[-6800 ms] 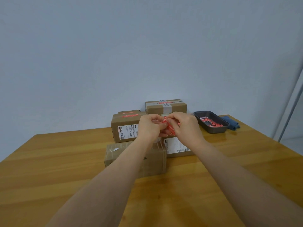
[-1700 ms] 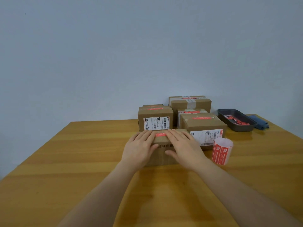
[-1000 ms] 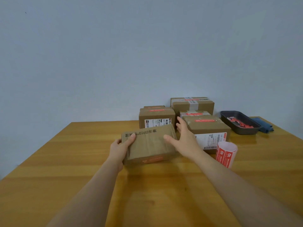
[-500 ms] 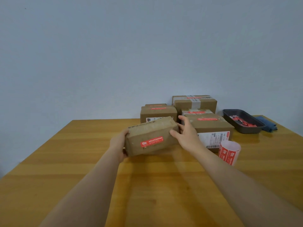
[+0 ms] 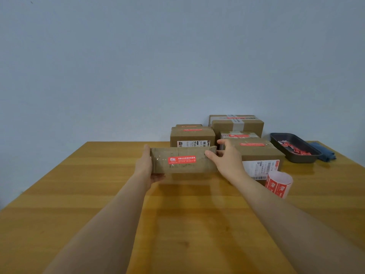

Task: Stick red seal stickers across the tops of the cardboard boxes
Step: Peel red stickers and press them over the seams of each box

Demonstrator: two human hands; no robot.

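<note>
I hold a flat cardboard box just above the table, tipped so its stickered face points at me. A red seal sticker runs across that face. My left hand grips the box's left end, fingers under it. My right hand holds the right end, thumb on the front. A roll of red seal stickers stands on the table to the right of my right forearm. Behind are several cardboard boxes with red stickers on top, such as the nearest one.
A dark tray holding red sticker scraps sits at the back right, with a blue cloth beside it. The wooden table stretches toward me. A pale wall stands close behind the boxes.
The sticker was pressed onto the box lying flat. Both hands then lifted the box, turned it over and around, and levelled it with the stickered face toward me.
</note>
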